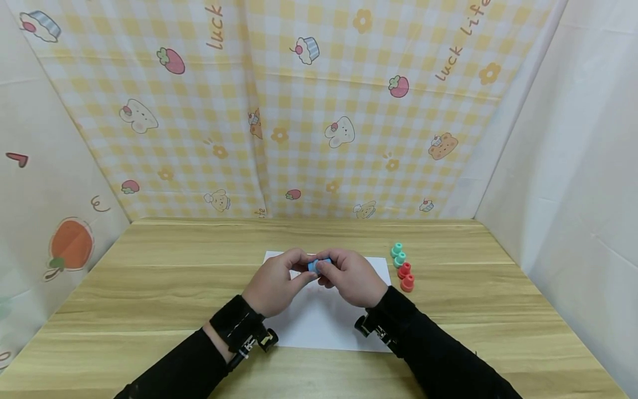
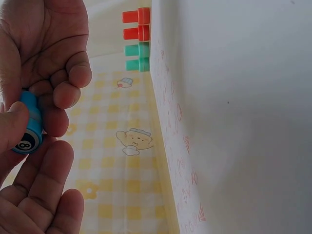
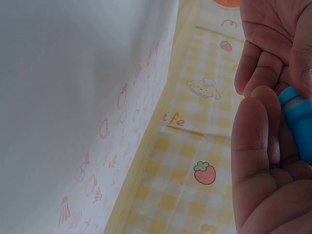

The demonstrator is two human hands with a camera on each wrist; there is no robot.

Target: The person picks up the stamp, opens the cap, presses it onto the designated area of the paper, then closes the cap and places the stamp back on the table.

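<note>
A small blue toy stamp (image 1: 313, 266) is held between both hands above the white paper. My left hand (image 1: 276, 282) pinches one end of it with thumb and fingers. From the other side, my right hand (image 1: 356, 277) grips it too, thumb on top. In the left wrist view the blue stamp (image 2: 35, 117) carries a dark round label with an 8 on its end. A pale band shows between two blue parts of the stamp (image 3: 291, 102) in the right wrist view. Fingers hide part of it.
White paper (image 1: 329, 327) lies on the wooden table (image 1: 174, 277); faint pink drawings (image 3: 92, 180) show on it. Right of the paper, two green stamps (image 1: 400, 259) and two red stamps (image 1: 407, 283) stand in a row. A yellow checked cloth (image 1: 299, 111) hangs behind.
</note>
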